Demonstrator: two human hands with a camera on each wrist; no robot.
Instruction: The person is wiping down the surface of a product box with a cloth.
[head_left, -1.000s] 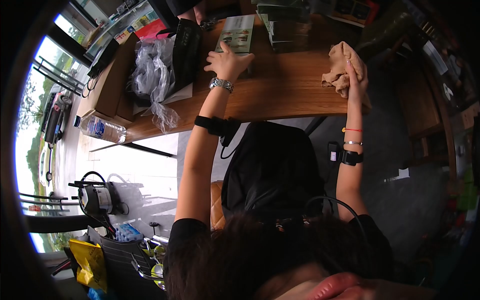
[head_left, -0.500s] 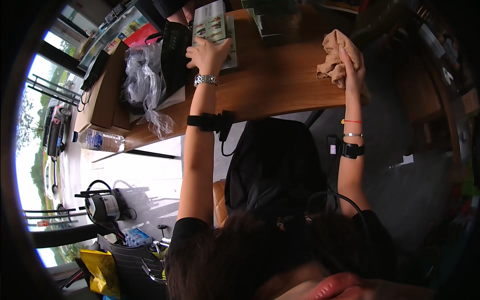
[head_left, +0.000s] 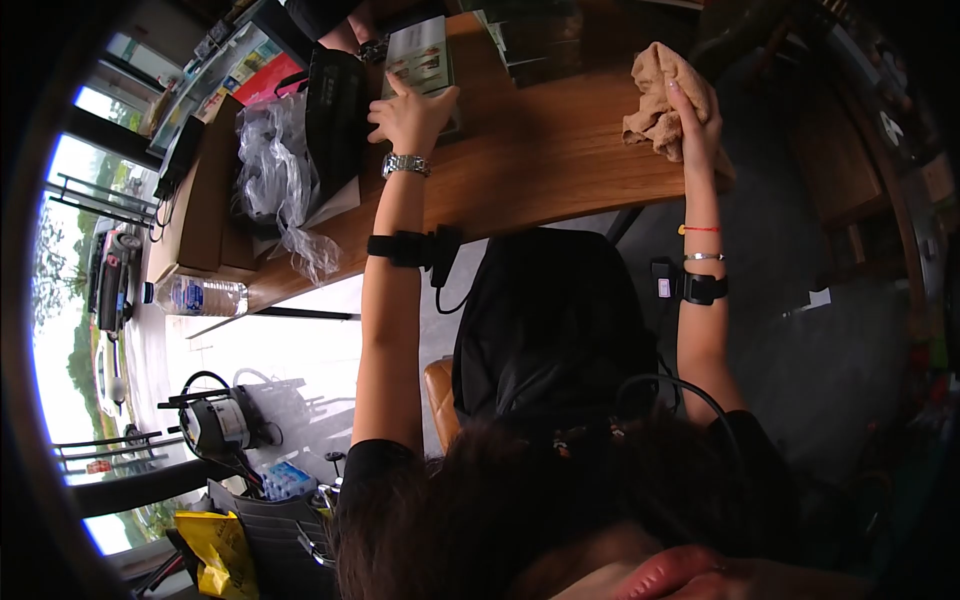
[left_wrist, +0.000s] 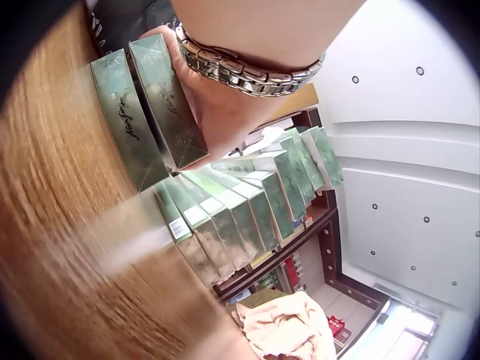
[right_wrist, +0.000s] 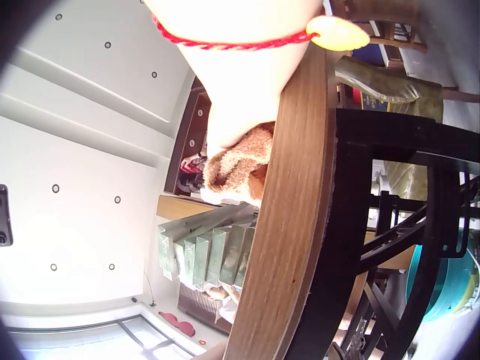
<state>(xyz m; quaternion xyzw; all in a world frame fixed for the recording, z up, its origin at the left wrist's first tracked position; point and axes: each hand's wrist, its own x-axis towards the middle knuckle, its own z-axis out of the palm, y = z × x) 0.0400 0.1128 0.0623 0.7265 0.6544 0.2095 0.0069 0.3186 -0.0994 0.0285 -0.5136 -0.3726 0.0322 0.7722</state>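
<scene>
My left hand [head_left: 412, 118] grips the near end of a pale green box [head_left: 420, 62] on the wooden table, fingers and thumb spread over its sides. In the left wrist view, that green box [left_wrist: 169, 105] lies along a second green box [left_wrist: 129, 124] that is closer to the tabletop; the palm is behind the first one. My right hand [head_left: 703, 130] holds a crumpled tan cloth [head_left: 665, 95] at the table's right end. The right wrist view shows the cloth [right_wrist: 238, 165] beside the table edge, the fingers mostly hidden.
Several green boxes [left_wrist: 247, 206] stand in a row farther back on the table [head_left: 540, 150]. Left of my left hand are a black bag [head_left: 335, 120], clear plastic wrap [head_left: 275, 160] and a cardboard box [head_left: 205, 205]. A water bottle [head_left: 205, 296] lies at the left edge.
My left hand has moved slightly left with the green box, which now sits more squarely over the lower one. The right hand still holds the cloth. The head view has shifted a little.
</scene>
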